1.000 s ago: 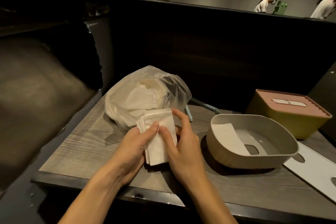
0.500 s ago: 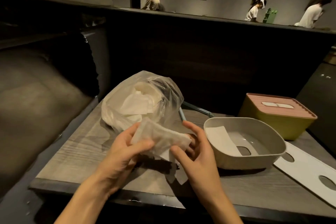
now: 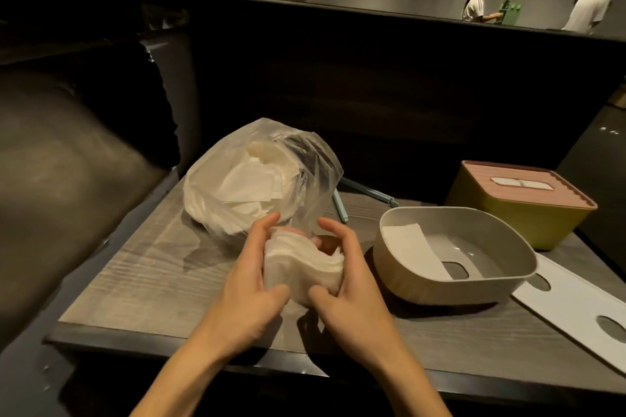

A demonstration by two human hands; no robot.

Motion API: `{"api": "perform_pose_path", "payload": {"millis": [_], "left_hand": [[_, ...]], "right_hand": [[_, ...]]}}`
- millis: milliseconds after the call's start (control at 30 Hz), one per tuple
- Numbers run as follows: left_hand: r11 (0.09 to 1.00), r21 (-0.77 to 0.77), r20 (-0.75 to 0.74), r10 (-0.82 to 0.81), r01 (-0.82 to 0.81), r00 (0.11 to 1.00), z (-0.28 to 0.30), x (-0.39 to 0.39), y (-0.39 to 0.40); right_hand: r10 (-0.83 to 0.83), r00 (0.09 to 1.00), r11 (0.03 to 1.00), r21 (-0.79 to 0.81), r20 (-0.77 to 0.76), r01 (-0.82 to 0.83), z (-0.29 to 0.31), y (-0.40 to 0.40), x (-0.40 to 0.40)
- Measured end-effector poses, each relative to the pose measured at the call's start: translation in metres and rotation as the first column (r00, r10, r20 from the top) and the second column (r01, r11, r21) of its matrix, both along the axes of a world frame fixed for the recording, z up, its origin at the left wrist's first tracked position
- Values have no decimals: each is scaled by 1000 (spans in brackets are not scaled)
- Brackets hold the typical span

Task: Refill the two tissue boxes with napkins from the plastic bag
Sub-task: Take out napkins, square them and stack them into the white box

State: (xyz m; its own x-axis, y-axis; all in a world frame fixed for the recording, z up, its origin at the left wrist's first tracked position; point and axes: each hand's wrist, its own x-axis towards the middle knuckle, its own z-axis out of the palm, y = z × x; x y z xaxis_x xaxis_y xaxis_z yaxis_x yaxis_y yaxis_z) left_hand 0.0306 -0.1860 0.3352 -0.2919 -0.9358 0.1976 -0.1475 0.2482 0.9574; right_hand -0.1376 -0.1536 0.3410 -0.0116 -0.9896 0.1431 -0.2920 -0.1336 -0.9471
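Now we clamp our left hand (image 3: 249, 284) and right hand (image 3: 350, 284) on the napkin stack (image 3: 301, 269), squaring it above the bench (image 3: 135, 267), near the plastic bag (image 3: 261, 179), left of the open tissue box (image 3: 454, 254).

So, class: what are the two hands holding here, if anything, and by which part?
Both hands grip one stack of white paper napkins: left hand on its left edge, right hand on its right edge, fingers curled round the sides.
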Motion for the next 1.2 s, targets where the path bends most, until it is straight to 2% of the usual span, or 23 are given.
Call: {"api": "perform_pose_path", "payload": {"millis": [133,300,467,667,767,900,1033,1200], "left_hand": [[998,5,-57,63,-63,996,-1,5,-1],[999,9,66,41,-42,997,0,3,-2],[993,-49,-40,102,-104,994,1,3,-2],[997,-46,73,65,-61,995,-5,3,-4],[996,-39,86,79,-76,993,-3,3,-4],[994,-21,95,111,-110,989,-4,2,-6],[984,-6,53,176,-176,983,-2,2,-2],[993,-31,151,121,-118,981,3,-1,3]], "right_hand": [[-59,996,998,-11,61,60,0,0,-5],[-1,1000,999,45,-17,1,-2,-2,-1],[-114,991,992,-48,74,117,1,-1,-3],[-105,994,994,11,31,104,-3,-3,-3],[-106,992,994,1,69,106,0,-3,-3],[-84,996,996,16,15,83,4,-1,-3],[-101,994,995,4,48,101,5,2,-2],[-84,996,996,24,7,84,6,3,0]]}}
